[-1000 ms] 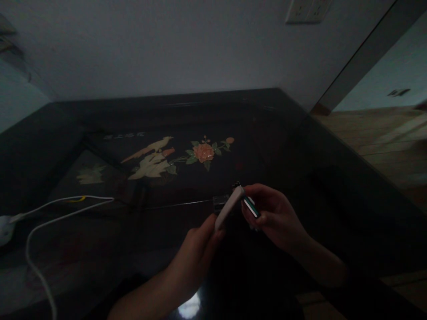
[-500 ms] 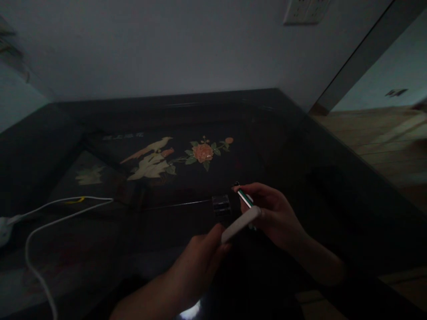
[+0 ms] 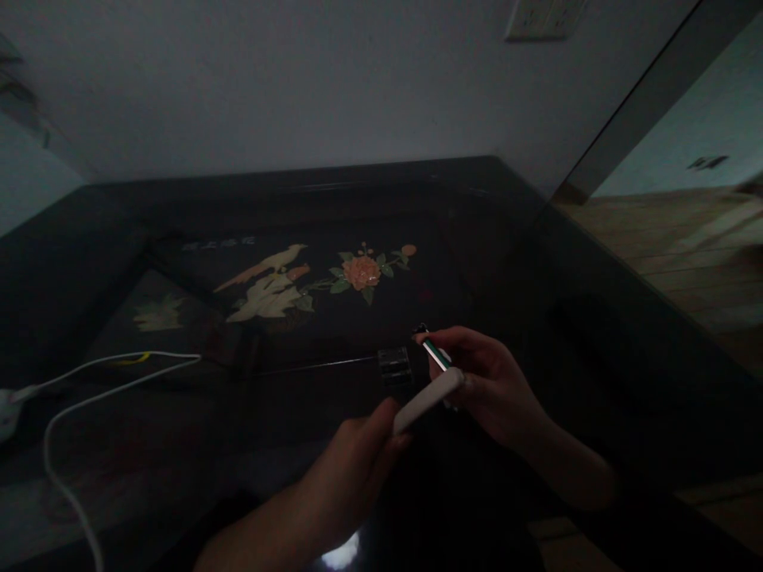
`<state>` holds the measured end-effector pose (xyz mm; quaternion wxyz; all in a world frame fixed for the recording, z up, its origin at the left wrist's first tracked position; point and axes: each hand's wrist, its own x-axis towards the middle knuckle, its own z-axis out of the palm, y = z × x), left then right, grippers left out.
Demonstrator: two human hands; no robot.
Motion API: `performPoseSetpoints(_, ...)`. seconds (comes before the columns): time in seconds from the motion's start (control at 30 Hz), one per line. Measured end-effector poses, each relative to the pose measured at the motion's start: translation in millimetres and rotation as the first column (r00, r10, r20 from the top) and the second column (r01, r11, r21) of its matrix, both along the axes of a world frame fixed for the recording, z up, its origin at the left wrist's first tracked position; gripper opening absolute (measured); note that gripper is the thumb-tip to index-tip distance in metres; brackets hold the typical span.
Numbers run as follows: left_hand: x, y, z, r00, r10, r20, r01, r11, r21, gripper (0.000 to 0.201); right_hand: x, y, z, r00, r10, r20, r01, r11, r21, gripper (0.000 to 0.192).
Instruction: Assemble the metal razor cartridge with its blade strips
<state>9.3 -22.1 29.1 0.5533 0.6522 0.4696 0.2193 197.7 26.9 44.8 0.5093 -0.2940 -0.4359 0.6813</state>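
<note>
My left hand (image 3: 363, 457) is closed on one end of a flat white object (image 3: 427, 400) with a rounded edge, seen nearly edge-on; its kind is unclear. The far end of it meets the fingers of my right hand (image 3: 492, 385). Between its thumb and fingers, my right hand pinches a slim green-and-white striped piece (image 3: 437, 353) with a dark, shiny tip at the upper left. Fingers and the white object hide part of this piece. Just left of it, a small dark see-through case (image 3: 394, 367) lies on the black tabletop (image 3: 334, 401).
Inlaid bird and flower pictures (image 3: 361, 272) decorate the glossy dark table. At the left, a white cable (image 3: 65, 413) runs from a white plug (image 3: 8, 415). Behind stands a wall with a socket (image 3: 545, 19). A bright spot (image 3: 342, 552) glows below my left wrist. The room is dim.
Both hands and the things they hold stay almost in place, with a very slight shift to the left. The picture has grown a little darker.
</note>
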Motion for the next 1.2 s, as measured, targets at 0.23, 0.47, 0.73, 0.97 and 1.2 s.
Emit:
performPoseSetpoints(0.23, 0.3, 6.0, 6.2, 0.995, 0.085, 0.048, -0.086, 0.996, 0.028, 0.030, -0.5, 0.0, -2.5, 0.999, 0.029, -0.045, -0.027, 0.999, 0.034, 0.035)
performPoseSetpoints(0.47, 0.2, 0.6, 3.2, 1.000, -0.011, -0.019, 0.011, 1.000, -0.013, 0.017, -0.7, -0.4, 2.0, 1.000, -0.003, 0.000, 0.003, 1.000, -0.012, 0.036)
performPoseSetpoints(0.73, -0.3, 3.0, 2.8, 0.999, 0.051, -0.007, -0.051, 0.999, 0.008, 0.022, -0.9, 0.4, 0.0, 1.000, 0.003, -0.027, -0.003, 1.000, -0.003, 0.036)
performPoseSetpoints(0.97, 2.9, 3.5, 4.4, 0.996, 0.089, 0.022, -0.089, 0.996, -0.005, 0.024, -0.6, 0.5, 0.7, 1.000, 0.007, -0.021, -0.007, 1.000, 0.004, 0.035)
performPoseSetpoints(1.2, 0.6, 0.6, 3.5, 1.000, 0.002, 0.009, -0.002, 1.000, -0.020, 0.024, 0.4, 0.8, 0.2, 1.000, -0.010, -0.016, 0.009, 1.000, -0.015, 0.036)
